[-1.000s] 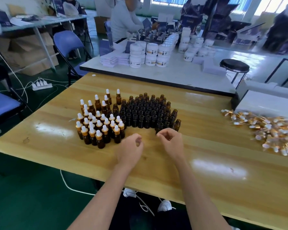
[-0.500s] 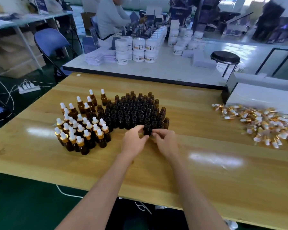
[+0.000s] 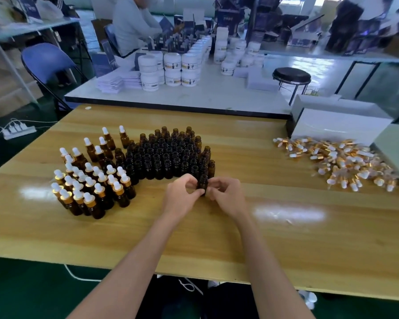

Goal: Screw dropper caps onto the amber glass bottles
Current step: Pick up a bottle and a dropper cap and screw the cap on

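While both hands pinch 1 small uncapped amber glass bottle point(image 3: 203, 182) at the near edge of the dark cluster of open bottles point(image 3: 168, 157), the step in hand looks like picking a bottle for capping. The left hand point(image 3: 182, 201) and right hand point(image 3: 229, 196) grip its sides with curled fingers; whether it is clear of the pale wooden table point(image 3: 217, 240) is hard to tell. Next, 1 hand must fetch from the heap of gold-collared, white-bulbed dropper caps point(image 3: 346, 162), well apart on the right. The capped bottles point(image 3: 90, 187) stand to the left, out of that path.
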